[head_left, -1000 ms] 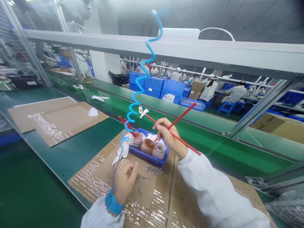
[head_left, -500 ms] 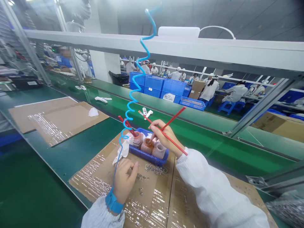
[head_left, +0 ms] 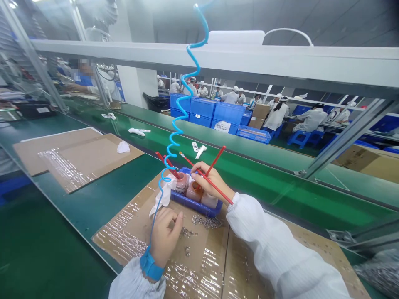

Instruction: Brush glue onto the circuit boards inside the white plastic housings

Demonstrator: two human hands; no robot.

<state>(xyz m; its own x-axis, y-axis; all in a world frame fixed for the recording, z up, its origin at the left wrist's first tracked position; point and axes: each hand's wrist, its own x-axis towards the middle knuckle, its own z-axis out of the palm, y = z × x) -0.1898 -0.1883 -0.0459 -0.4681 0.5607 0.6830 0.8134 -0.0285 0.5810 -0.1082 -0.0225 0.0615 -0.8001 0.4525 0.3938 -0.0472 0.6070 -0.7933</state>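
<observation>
My right hand is closed on a red-handled brush, which slants across the fingers with its bristles up at the left. A second red stick passes through the same grip. Its lower end is hidden behind the fingers, over the orange-brown jar. That jar sits in a blue tray between a pink jar holding red sticks and a pale jar. My left hand rests near a white tissue, fingers loosely curled and thumb apart; nothing shows in it.
Small metal parts lie on the taped cardboard. A blue coiled cord runs down to my blue wristband. White pieces lie on the green belt. More cardboard is at left; people in white work beyond.
My right hand has shifted slightly left and down with the brush, and the second stick stands steeper. The white pieces on the belt have slid right. My left hand has barely moved.
</observation>
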